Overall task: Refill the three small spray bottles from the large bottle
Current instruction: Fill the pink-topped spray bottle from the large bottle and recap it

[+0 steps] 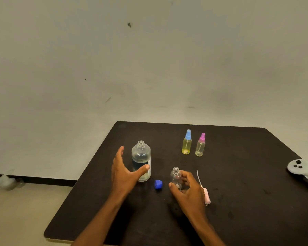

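Nearest, low on the desk (247, 183): right hand (189, 189), thumb and fingers curled round the small clear bottle (175, 177). Holds it upright on the surface, neck open, sprayer off, seemingly empty. Just right of that hand, lying flat: pink spray head (207, 197), with thin dip tube pointing toward the far edge. Just left of the small bottle, loose on the desk: blue cap (158, 184), probably off the large bottle.

A little farther and to the left: left hand (124, 172), spread wide and holding nothing, thumb across the front of the large bottle (141, 159), fingers raised along its left side. Cannot tell whether the thumb touches. Large bottle upright, long axis vertical, mouth uncapped, partly filled, level hard to read behind the label. Sits inside the left hand's open span, left of the small bottle, with the cap between them; far nearer the left hand than the right.

Likely next: closing the left hand round the body, lifting, tipping the neck rightward over the small mouth. Narrow openings, so some risk of spilling.

Farthest, beyond the right hand and well apart from both hands: yellow spray bottle (186, 145) with blue sprayer and clear spray bottle (200, 148) with pink sprayer, side by side, upright, sprayers on. At the right edge: grey handheld device (299, 168)
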